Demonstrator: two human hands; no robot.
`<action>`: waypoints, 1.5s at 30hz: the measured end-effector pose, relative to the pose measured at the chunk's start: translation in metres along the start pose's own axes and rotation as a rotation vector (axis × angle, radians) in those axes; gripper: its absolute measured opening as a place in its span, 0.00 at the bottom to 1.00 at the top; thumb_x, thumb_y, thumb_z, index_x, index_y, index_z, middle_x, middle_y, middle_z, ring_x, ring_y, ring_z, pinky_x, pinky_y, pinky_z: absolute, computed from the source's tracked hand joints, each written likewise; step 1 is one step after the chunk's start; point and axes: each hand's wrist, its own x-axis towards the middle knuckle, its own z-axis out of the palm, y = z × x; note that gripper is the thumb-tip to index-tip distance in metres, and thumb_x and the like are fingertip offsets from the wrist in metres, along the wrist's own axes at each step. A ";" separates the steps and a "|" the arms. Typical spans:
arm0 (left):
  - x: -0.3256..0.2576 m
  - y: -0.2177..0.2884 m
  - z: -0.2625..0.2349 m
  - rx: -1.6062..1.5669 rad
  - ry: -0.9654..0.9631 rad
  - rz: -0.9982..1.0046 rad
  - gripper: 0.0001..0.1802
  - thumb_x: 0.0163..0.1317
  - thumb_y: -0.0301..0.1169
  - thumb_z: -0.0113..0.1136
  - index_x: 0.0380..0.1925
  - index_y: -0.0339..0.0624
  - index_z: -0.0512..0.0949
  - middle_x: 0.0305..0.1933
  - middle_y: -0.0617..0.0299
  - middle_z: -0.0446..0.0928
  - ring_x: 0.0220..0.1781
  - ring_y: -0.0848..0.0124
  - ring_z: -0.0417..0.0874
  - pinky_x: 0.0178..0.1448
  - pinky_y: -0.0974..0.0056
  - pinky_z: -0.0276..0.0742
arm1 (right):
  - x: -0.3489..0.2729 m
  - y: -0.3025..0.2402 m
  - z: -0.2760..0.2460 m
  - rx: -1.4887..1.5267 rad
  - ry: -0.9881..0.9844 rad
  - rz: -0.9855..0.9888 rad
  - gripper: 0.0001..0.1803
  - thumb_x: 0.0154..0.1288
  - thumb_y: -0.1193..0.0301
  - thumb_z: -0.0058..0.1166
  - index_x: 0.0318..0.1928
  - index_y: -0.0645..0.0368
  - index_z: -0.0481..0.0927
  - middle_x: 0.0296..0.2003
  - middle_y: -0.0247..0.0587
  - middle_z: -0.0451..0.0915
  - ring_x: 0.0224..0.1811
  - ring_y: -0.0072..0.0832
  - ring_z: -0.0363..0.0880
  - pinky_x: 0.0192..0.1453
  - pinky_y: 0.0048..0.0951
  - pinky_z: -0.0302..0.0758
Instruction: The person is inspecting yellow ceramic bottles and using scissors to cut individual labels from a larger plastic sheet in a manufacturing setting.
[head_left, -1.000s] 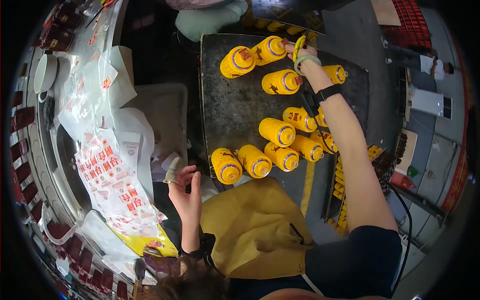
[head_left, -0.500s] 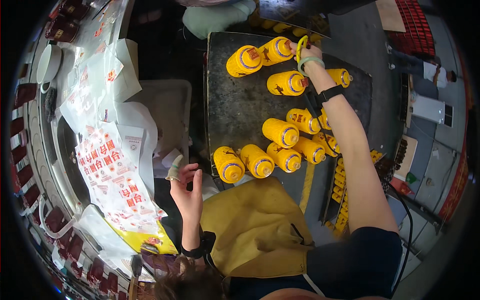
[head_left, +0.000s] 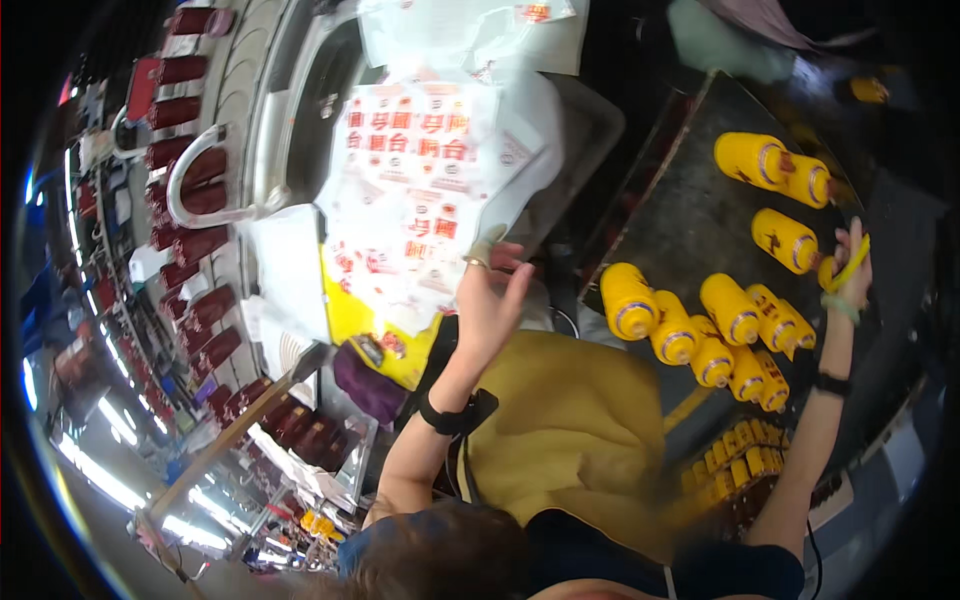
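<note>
Yellow bottles (head_left: 730, 308) on a dark tabletop (head_left: 660, 200), head view

In the wide fisheye view that reaches me, the bottles occupy the right half of the scene. I see most of them gathered in a close cluster along the tabletop's near edge, capped ends turned toward the lower right. A pair (head_left: 750, 160) is well apart from this cluster, toward the far edge; a single bottle (head_left: 784, 240) sits between pair and cluster. From this angle I cannot tell whether they stand or lie.

The right hand (head_left: 855, 260) is near the single bottle, at the tabletop's right side. Its fingers are blurred, and I cannot tell whether they pinch anything. A yellow loop (head_left: 849, 267) crosses the hand; a pale green bangle (head_left: 842, 306) and a dark wristband (head_left: 832, 384) follow along the arm.

The left hand (head_left: 488, 315) is raised near the edge of white sheets (head_left: 400, 190) printed in red. I see the thumb set apart from loosely bent fingers, with nothing visible between them; a pale sheath (head_left: 492, 236) covers one fingertip.

Below the sheets I note a yellow printed sheet (head_left: 345, 305), with a purple cloth (head_left: 370, 385) beside it. A mustard apron (head_left: 570, 420) fills the lower centre. At the lower right, small yellow containers (head_left: 740, 455) form rows; at the far left, dark red containers (head_left: 190, 110) form a long line.
</note>
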 end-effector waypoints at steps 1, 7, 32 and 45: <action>0.008 -0.009 -0.017 -0.030 0.099 -0.010 0.30 0.59 0.22 0.64 0.62 0.37 0.66 0.47 0.58 0.78 0.42 0.75 0.80 0.44 0.69 0.75 | -0.019 0.000 0.009 -0.033 -0.069 -0.005 0.12 0.70 0.61 0.55 0.44 0.56 0.77 0.29 0.29 0.76 0.21 0.11 0.67 0.22 0.14 0.59; 0.063 -0.067 -0.125 0.376 0.445 0.072 0.31 0.55 0.30 0.68 0.59 0.34 0.70 0.52 0.50 0.74 0.51 0.60 0.75 0.52 0.59 0.74 | -0.131 -0.003 0.086 -0.105 -0.357 0.003 0.08 0.71 0.67 0.53 0.38 0.57 0.72 0.27 0.30 0.70 0.21 0.12 0.62 0.27 0.16 0.59; 0.252 -0.132 -0.242 -0.089 0.137 -0.217 0.36 0.45 0.34 0.79 0.53 0.31 0.73 0.46 0.59 0.77 0.44 0.74 0.79 0.47 0.70 0.73 | -0.296 -0.011 0.301 -0.309 -1.126 -0.055 0.43 0.54 0.32 0.54 0.44 0.67 0.74 0.28 0.34 0.67 0.30 0.24 0.66 0.35 0.26 0.65; 0.189 -0.108 -0.262 -0.319 0.296 0.031 0.21 0.60 0.23 0.63 0.54 0.31 0.72 0.43 0.57 0.82 0.44 0.72 0.83 0.49 0.72 0.77 | -0.311 -0.006 0.340 -0.466 -1.296 -0.260 0.38 0.50 0.51 0.69 0.49 0.70 0.72 0.37 0.49 0.68 0.36 0.45 0.69 0.43 0.34 0.70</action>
